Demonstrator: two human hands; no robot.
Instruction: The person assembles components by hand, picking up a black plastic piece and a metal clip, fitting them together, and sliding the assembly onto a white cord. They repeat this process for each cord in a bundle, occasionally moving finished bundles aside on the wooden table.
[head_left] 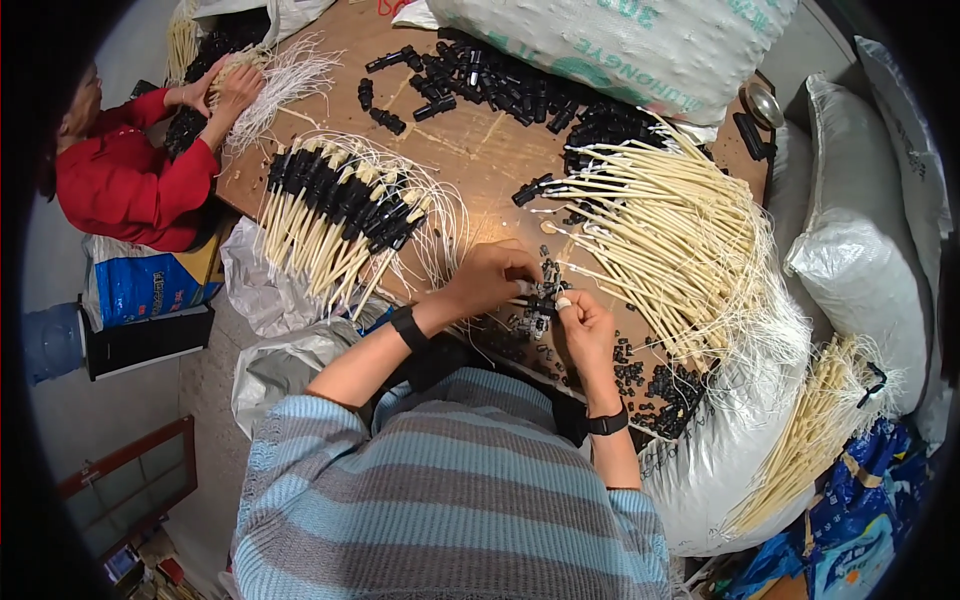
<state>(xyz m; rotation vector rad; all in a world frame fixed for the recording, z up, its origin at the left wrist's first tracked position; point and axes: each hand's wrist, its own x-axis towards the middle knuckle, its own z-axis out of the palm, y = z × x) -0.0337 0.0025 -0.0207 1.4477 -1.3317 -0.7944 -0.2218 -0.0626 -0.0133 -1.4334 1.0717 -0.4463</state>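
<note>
My left hand is closed in a pinch at the table's near edge, with a small pale piece showing at its fingertips. Opposite it, my right hand is pinched too, its thumb and finger against a small dark part; what exactly each hand grips is too small to make out. Between the two hands sits a small metal fixture with black pieces on and around it. To the left lies a bundle of cream sticks fitted with black plastic sleeves. On the right is a large pile of cream sticks with white strings.
Black plastic fittings are heaped along the far side of the wooden table, below a stuffed white sack. Small black parts lie at the near right corner. A co-worker in red handles stringed sticks at left. Sacks line the right.
</note>
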